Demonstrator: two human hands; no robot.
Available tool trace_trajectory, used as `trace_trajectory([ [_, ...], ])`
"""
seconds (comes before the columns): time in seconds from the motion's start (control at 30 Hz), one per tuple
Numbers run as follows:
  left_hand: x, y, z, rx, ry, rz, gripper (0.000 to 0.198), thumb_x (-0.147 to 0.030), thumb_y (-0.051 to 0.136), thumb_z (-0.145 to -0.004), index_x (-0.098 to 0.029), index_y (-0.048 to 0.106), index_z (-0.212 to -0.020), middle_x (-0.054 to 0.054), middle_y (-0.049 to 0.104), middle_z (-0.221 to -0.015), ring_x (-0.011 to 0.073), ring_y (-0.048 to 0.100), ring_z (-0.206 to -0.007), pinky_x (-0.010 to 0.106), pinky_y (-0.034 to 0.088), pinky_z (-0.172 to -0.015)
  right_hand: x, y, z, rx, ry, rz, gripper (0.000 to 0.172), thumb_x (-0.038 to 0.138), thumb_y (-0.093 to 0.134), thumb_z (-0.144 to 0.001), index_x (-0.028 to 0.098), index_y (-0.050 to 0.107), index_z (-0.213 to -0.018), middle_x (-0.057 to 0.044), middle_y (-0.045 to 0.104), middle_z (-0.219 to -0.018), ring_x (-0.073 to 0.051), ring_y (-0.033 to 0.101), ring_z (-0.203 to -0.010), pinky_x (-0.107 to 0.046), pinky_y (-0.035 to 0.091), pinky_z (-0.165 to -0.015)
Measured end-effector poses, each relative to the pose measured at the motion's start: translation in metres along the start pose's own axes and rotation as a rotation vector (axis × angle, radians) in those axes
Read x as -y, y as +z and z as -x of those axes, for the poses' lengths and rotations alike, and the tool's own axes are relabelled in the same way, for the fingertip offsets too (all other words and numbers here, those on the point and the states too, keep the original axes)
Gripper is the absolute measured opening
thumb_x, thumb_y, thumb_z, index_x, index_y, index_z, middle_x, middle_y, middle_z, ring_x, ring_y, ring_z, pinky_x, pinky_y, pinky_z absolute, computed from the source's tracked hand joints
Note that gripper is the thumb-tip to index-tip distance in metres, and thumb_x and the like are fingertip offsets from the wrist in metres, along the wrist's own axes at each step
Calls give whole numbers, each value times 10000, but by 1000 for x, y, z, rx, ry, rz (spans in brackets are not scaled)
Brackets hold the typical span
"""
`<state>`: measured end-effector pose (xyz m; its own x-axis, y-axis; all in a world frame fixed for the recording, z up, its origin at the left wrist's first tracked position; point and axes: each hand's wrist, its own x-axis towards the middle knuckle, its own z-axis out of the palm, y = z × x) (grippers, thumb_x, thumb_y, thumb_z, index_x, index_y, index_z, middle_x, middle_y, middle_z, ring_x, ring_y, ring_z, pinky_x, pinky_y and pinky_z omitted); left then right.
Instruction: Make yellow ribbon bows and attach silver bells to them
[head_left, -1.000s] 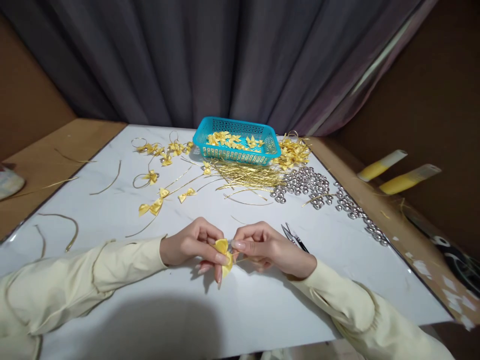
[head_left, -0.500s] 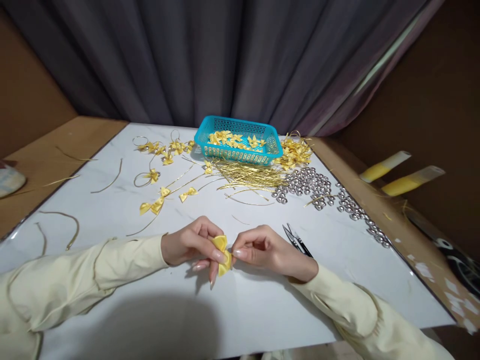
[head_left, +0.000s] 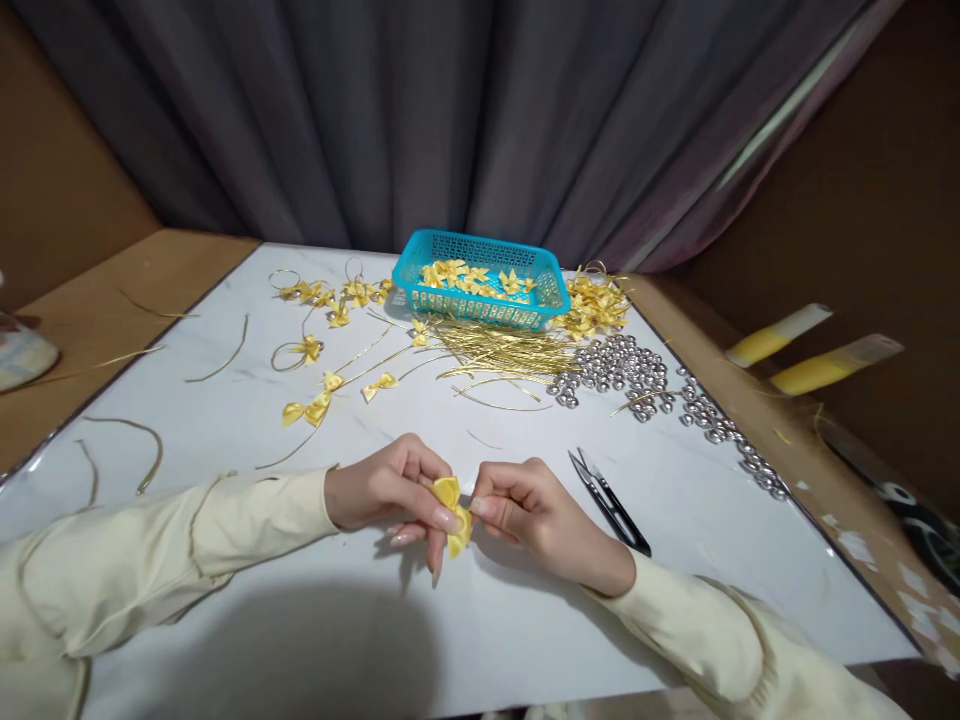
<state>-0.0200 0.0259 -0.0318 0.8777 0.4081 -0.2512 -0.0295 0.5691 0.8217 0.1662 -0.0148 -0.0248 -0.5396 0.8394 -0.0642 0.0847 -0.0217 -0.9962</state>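
My left hand point(head_left: 401, 492) pinches a yellow satin ribbon bow point(head_left: 447, 492) between thumb and fingers, with the other fingers hanging below it. Close by on the right, my right hand point(head_left: 525, 510) has thumb and forefinger pressed together beside the middle of the bow. Whatever lies in that pinch is too small to make out. Black-handled thread snips point(head_left: 613, 505) lie on the white tabletop point(head_left: 525, 640), just beyond my right wrist. Past my hands are loose bows point(head_left: 307, 408) and a small bow point(head_left: 379, 387) with gold cord.
A turquoise basket point(head_left: 480, 312) with yellow bows stands at the back. Before it lies a bundle of gold cords point(head_left: 502, 352). Silver rings point(head_left: 619, 365) spread down the right side, near a heap of bows point(head_left: 596, 305). Stray cords point(head_left: 225, 360) lie at left.
My right hand has drawn slightly to the right, away from the bow. More of the snips shows now. The left hand keeps its pinch on the bow.
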Motion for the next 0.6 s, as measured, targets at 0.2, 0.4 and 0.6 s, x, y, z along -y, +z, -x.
trace_trajectory([
  [0.2,0,1,0,12,-6,-11,134,-120,673,-640,-80,613,-527,122,700,-540,55,399,-276,166,258,-285,-1,3,2,-7,-9,-8,259,286,527,-803,168,447,-586,89,352,-432,-50,253,-408,-192,207,-416],
  [0.4,0,3,0,18,-24,-4,134,-109,664,-634,-84,608,-515,117,696,-524,65,412,-268,169,267,-280,-1,6,2,-5,-22,12,225,234,519,-781,166,448,-579,88,344,-432,-51,249,-412,-193,206,-419],
  [0.6,0,4,-1,-5,-33,-4,107,-108,670,-616,-76,626,-524,106,688,-501,62,401,-259,165,262,-265,0,6,3,-27,-13,86,270,294,521,-808,164,453,-580,80,333,-429,-57,251,-426,-189,203,-419],
])
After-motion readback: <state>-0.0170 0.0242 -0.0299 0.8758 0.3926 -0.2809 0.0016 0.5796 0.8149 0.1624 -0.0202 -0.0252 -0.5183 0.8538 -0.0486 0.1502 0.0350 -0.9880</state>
